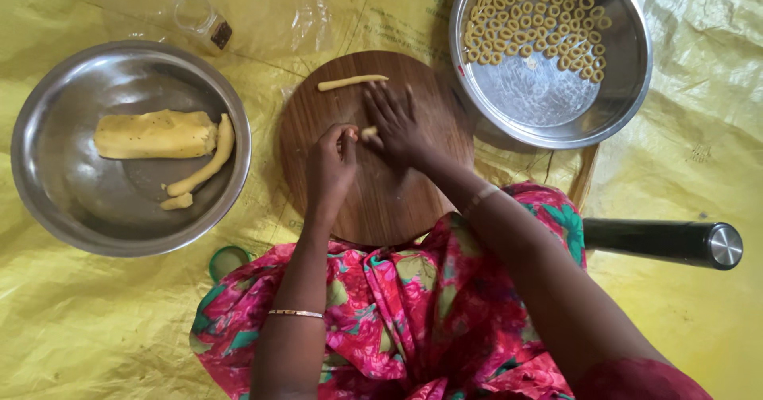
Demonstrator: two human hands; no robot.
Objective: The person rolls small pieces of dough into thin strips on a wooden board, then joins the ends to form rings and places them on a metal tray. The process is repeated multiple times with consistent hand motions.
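Yellow plastic sheeting (95,320) underlies a round wooden board (381,201), at whose centre the left hand (331,165) and right hand (397,130) pinch a small dough piece (369,132) between fingertips, shaping it, a dough rope (352,83) waiting near the board's far edge.

Both hands, left hand (332,157) and right hand (395,126), pinch a dough bit (369,132) over the wooden board (381,201).
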